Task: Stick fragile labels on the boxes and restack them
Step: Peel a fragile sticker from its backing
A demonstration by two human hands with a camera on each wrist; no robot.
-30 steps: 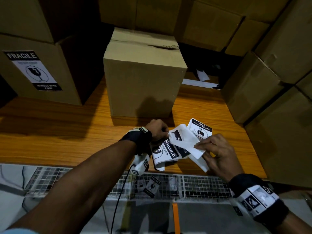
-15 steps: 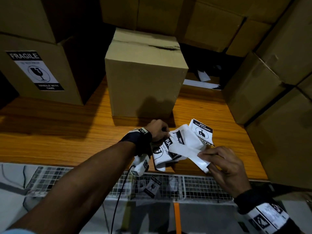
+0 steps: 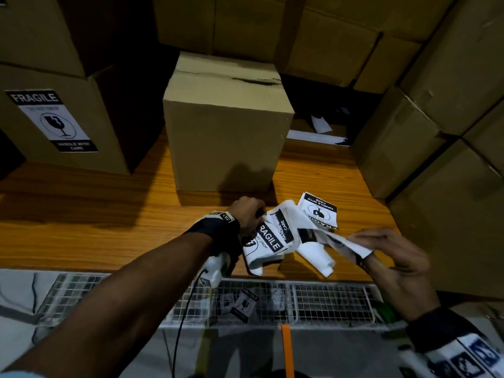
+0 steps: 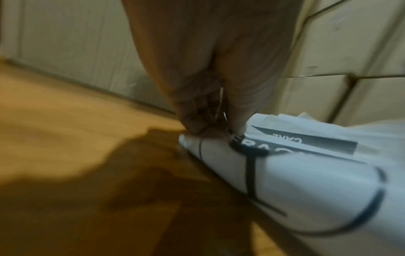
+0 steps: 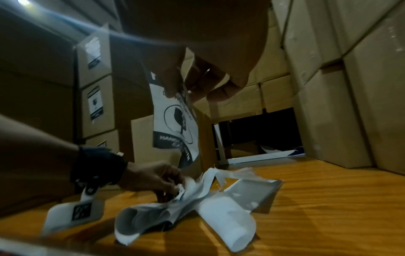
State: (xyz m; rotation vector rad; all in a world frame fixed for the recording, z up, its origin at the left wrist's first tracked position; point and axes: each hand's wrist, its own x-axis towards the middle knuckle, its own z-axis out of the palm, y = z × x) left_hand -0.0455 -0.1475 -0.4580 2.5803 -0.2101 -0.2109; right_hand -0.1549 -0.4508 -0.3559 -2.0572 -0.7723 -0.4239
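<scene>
In front of me lies a wooden tabletop [image 3: 81, 227] with an orange-brown grain that runs from side to side; dark shadows fall on its left part. At its far end, in a dark gap, some white sheets [image 3: 313, 137] lie flat on it. Just below the near edge of the tabletop there is a white wire mesh rack [image 3: 332, 301]. A thin black cable [image 3: 180, 323] hangs down across the rack. Under it I see an orange strip [image 3: 287, 350] on a grey floor [image 3: 16, 296]. Something green [image 3: 384, 312] shows behind the mesh on the right; I cannot tell what it is.

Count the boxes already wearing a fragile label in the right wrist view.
3, stacked at the left: top box, middle box, bottom box, its label barely showing. Others may be hidden.
</scene>
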